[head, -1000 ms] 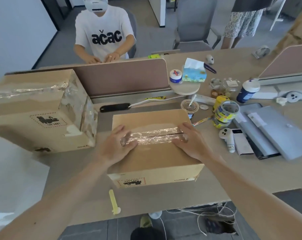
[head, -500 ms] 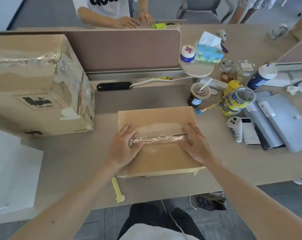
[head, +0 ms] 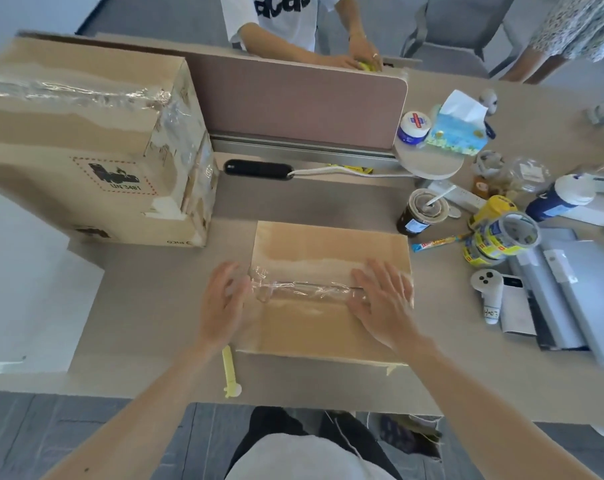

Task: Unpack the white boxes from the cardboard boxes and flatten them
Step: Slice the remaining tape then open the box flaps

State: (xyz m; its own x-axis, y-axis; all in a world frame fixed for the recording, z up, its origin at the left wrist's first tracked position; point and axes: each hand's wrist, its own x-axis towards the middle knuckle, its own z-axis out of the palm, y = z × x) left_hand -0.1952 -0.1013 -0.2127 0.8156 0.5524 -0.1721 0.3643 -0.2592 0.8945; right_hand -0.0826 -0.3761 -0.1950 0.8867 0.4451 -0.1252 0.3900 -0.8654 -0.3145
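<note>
Desk [head: 148, 306] fills most of frame. Big cardboard box [head: 86, 143] stands upper left, wrapped w/ shiny tape. Smaller cardboard box [head: 328, 251] sits at ctr, close to desk's near edge, top flaps shut. R hand [head: 383, 303] lies flat on its top, right side, fingers straight & spread. L hand [head: 224, 306] is at box's left edge, fingers straight, slightly blurred, gripping nothing. Crinkled clear tape [head: 304, 289] runs along the seam btwn both hands. Yellow plastic tool [head: 230, 372] lies on desk just below L hand.

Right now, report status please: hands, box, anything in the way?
Left hand open at left end of small cardboard box; right hand open, flat on tape. Box sealed. Yellow tool beside it, not blocking.
</note>
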